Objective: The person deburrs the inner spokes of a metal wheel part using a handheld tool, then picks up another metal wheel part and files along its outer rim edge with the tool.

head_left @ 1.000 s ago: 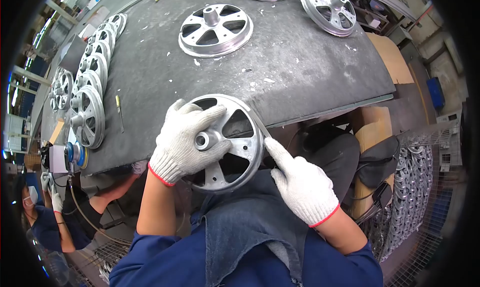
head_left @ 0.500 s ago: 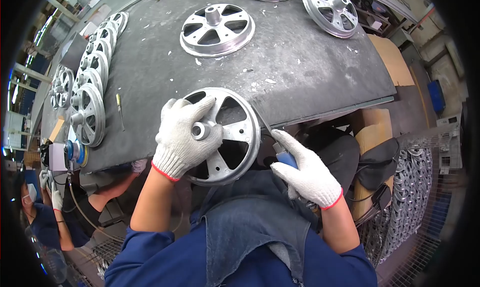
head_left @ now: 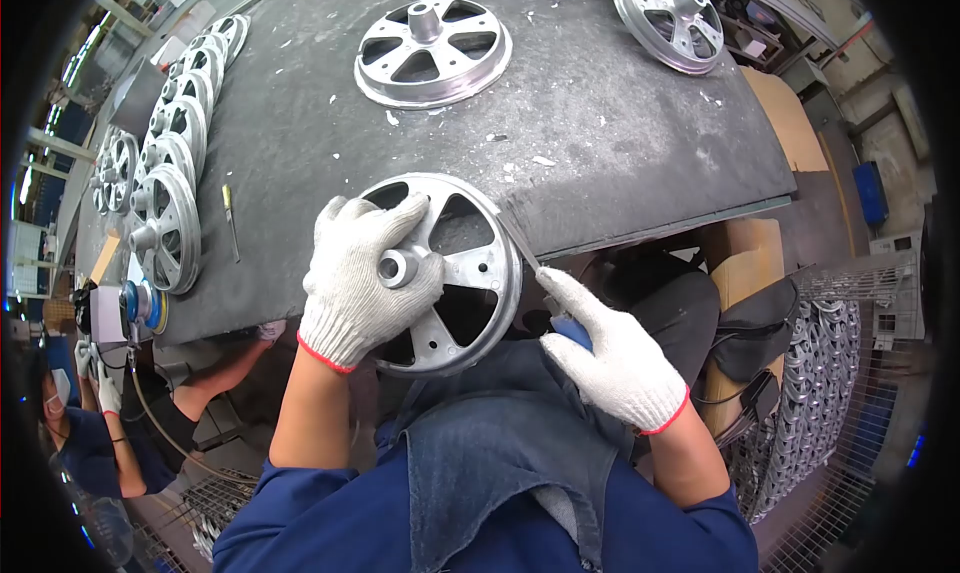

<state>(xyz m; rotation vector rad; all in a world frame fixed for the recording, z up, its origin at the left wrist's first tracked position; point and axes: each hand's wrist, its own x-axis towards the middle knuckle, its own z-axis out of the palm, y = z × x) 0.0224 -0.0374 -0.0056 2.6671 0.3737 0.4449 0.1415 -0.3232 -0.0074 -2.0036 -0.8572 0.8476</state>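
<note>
My left hand (head_left: 362, 283), in a white glove with a red cuff, grips a silver spoked wheel (head_left: 462, 269) around its hub. The wheel is tilted at the table's near edge. My right hand (head_left: 618, 358), gloved too, is closed on a blue-handled file (head_left: 520, 241). Its index finger is stretched along the tool, and the thin metal blade lies against the wheel's right rim. Much of the handle is hidden by the palm.
Another wheel (head_left: 433, 53) lies on the dark table (head_left: 290, 163), with more at the back right and a leaning row (head_left: 165, 228) at left. A second tool (head_left: 230, 223) and metal flakes are on the table. A co-worker (head_left: 105, 443) is at lower left.
Since one second ago, the wheel and my left hand have shifted slightly left and up. My right hand has turned and moved a little lower, showing the blue handle.
</note>
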